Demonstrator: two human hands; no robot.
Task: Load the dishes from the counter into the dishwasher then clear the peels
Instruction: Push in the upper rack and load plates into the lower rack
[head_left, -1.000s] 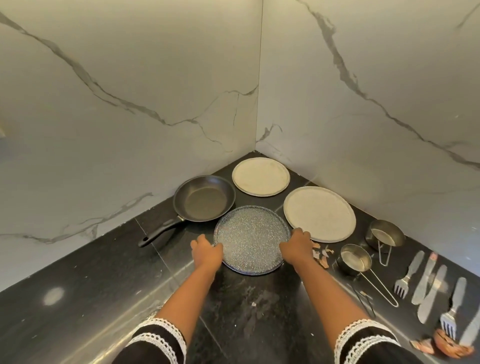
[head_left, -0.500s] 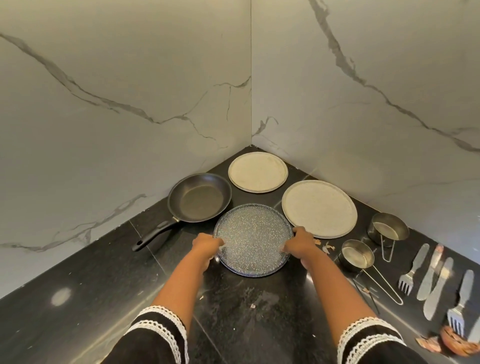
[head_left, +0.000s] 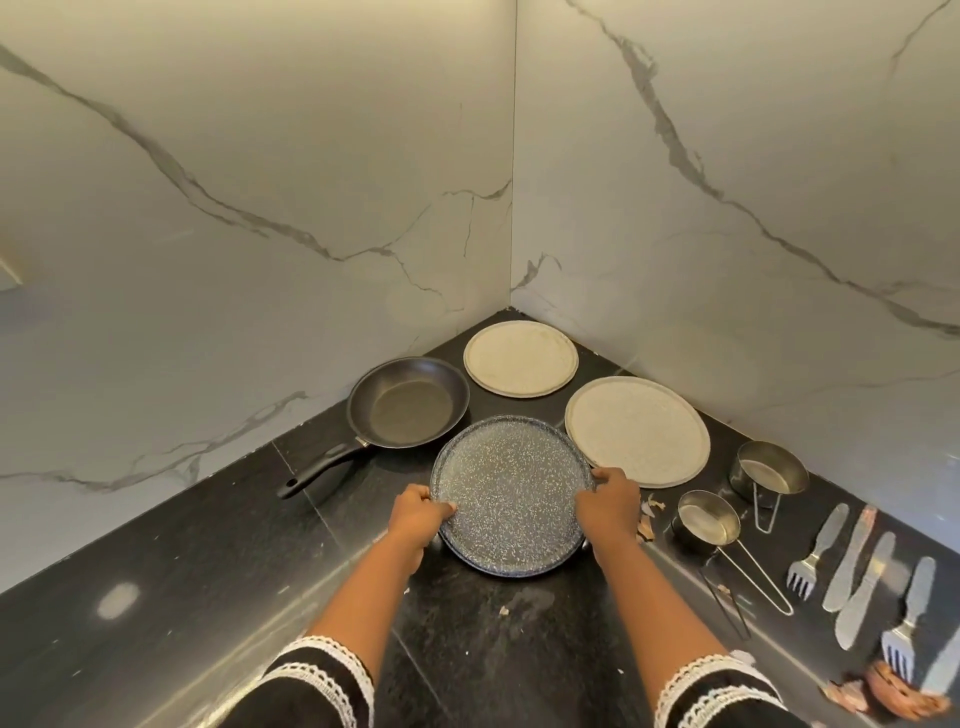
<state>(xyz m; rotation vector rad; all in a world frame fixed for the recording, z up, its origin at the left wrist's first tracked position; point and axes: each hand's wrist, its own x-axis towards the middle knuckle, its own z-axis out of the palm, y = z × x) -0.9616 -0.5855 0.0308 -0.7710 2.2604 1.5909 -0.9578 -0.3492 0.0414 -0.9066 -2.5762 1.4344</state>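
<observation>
Since the earlier frame, both hands have closed more on the speckled plate (head_left: 511, 491), and its near edge now looks lifted from the bench (head_left: 182, 561). Left hand (head_left: 415, 517) fingers (head_left: 441, 506) and right hand (head_left: 610, 501) fingers clamp opposite rims. Behind stand a black pan (head_left: 408, 402) and two pale plates (head_left: 521, 358); peels (head_left: 893, 691) lie far right.

White marble walls (head_left: 260, 182) with grey veins meeting in a corner, glossy black stone desk (head_left: 156, 597), soft light reflection on it
</observation>
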